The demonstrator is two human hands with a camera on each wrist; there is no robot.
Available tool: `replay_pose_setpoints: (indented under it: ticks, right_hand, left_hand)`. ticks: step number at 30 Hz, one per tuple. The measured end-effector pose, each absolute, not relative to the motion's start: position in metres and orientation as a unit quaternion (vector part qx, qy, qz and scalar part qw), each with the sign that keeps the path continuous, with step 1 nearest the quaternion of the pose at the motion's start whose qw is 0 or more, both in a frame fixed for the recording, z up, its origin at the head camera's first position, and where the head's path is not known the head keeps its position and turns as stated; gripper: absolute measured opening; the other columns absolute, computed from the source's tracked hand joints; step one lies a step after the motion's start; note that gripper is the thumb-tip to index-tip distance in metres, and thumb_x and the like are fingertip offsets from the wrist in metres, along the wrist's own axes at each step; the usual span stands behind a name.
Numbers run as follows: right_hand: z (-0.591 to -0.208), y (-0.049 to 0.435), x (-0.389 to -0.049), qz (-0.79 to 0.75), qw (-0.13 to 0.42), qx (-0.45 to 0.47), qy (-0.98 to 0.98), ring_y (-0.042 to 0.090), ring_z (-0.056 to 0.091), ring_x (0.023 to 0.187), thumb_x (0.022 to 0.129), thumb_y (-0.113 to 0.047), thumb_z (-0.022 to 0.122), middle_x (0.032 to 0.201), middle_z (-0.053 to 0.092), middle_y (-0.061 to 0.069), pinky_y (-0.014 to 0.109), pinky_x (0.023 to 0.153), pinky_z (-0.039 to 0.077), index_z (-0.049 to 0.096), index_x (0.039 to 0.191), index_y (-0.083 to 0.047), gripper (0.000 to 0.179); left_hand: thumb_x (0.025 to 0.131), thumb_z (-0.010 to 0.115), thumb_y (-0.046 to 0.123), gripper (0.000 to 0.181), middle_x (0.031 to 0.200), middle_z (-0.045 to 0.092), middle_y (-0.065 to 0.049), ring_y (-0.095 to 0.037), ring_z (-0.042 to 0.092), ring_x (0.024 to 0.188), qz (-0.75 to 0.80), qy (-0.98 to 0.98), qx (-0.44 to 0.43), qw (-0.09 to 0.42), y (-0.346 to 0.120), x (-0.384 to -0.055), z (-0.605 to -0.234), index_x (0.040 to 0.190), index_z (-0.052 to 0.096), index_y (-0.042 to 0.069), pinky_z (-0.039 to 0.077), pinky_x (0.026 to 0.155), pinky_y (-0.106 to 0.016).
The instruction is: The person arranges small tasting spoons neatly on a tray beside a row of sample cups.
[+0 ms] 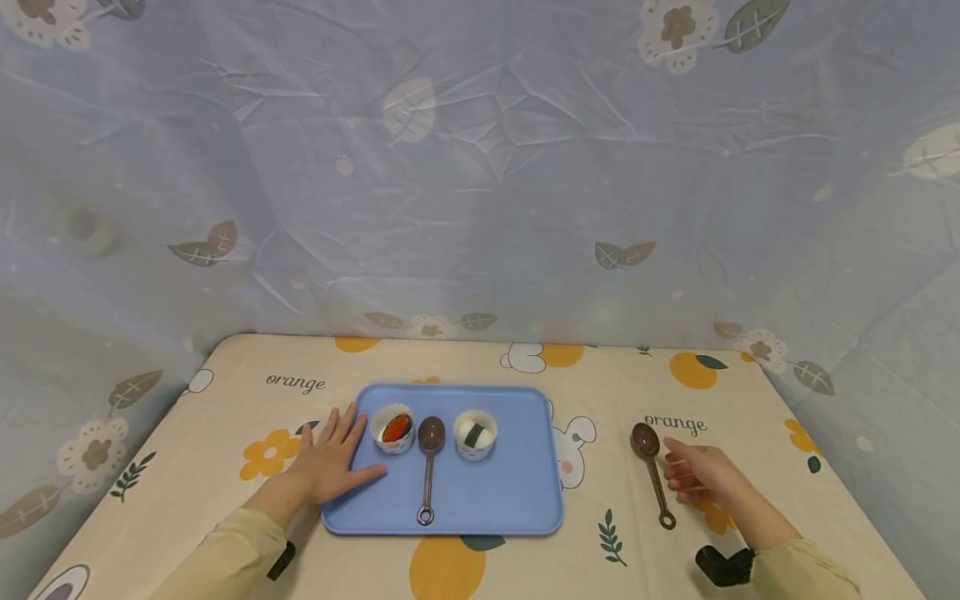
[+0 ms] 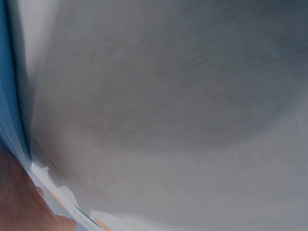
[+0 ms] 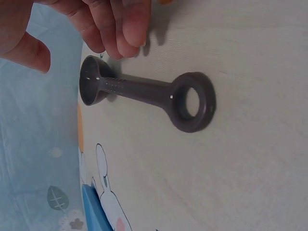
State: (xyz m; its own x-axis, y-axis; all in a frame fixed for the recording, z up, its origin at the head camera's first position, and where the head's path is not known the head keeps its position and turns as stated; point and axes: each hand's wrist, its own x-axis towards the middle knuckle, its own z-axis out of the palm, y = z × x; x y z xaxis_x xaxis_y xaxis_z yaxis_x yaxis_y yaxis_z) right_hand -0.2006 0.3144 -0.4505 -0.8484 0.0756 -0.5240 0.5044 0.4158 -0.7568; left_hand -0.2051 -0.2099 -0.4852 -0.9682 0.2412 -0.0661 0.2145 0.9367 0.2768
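Note:
My left hand [image 1: 330,458] lies with spread fingers over the left edge of a blue tray [image 1: 517,492]. Inside the tray, a white cup with a red-topped sushi piece [image 1: 396,428] stands nearest that hand. Beside it lies a brown spoon [image 1: 428,467], bowl toward the back. A second white cup holds a white piece with a dark band [image 1: 475,435]. Right of the tray, another brown spoon [image 1: 654,475] with a ring-ended handle [image 3: 195,102] rests on the tablecloth. My right hand [image 1: 701,471] hovers just right of this spoon, fingers loosely bent and holding nothing.
A cream tablecloth [image 1: 600,375] printed with oranges, flowers and rabbits covers the table. Grey-blue patterned fabric [image 1: 480,208] hangs behind and at both sides. Black wrist devices [image 1: 723,567] sit below the sleeves. The left wrist view mostly shows pale cloth.

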Motion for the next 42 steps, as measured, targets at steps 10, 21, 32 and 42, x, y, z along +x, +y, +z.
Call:
replay_pose_setpoints:
  ticks: [10,21,32,42]
  right_hand:
    - [-0.455,0.309,-0.2,-0.499,0.202,0.188,0.821,0.01,0.059,0.064,0.095,-0.042,0.044,0.077,0.061,0.002,0.025,0.062,0.055,0.044,0.123,0.015,0.063]
    - [-0.456,0.301,-0.202,-0.49,0.203,0.192,0.826,0.012,0.055,0.063,0.092,-0.025,0.055,0.075,0.058,0.005,0.023,0.059,0.053,0.053,0.109,0.012,0.041]
    - [-0.459,0.294,-0.203,-0.471,0.199,0.189,0.838,0.013,0.056,0.064,0.088,-0.006,0.057,0.076,0.06,0.006,0.023,0.059,0.053,0.052,0.113,0.012,0.032]
    - [-0.46,0.292,-0.204,-0.484,0.204,0.178,0.832,0.012,0.055,0.063,0.088,-0.003,0.056,0.075,0.059,0.005,0.024,0.059,0.053,0.052,0.114,0.014,0.032]
  left_hand:
    - [0.081,0.049,0.067,0.097,0.155,0.011,-0.023,-0.047,0.009,0.141,0.125,0.984,0.112,0.056,-0.212,-0.207,-0.491,0.146,0.023,-0.001,0.002,0.105,-0.072]
    - [0.081,0.049,0.067,0.098,0.154,0.012,-0.026,-0.05,0.01,0.14,0.14,0.982,0.116,0.058,-0.212,-0.206,-0.488,0.145,0.024,-0.003,0.0,0.104,-0.073]
    - [0.081,0.052,0.063,0.096,0.155,0.01,-0.024,-0.048,0.008,0.141,0.142,0.981,0.106,0.074,-0.209,-0.204,-0.483,0.146,0.023,-0.002,0.0,0.104,-0.072]
    - [0.081,0.052,0.064,0.096,0.155,0.012,-0.023,-0.048,0.01,0.141,0.127,0.984,0.107,0.061,-0.209,-0.203,-0.484,0.146,0.024,-0.001,0.004,0.104,-0.072]
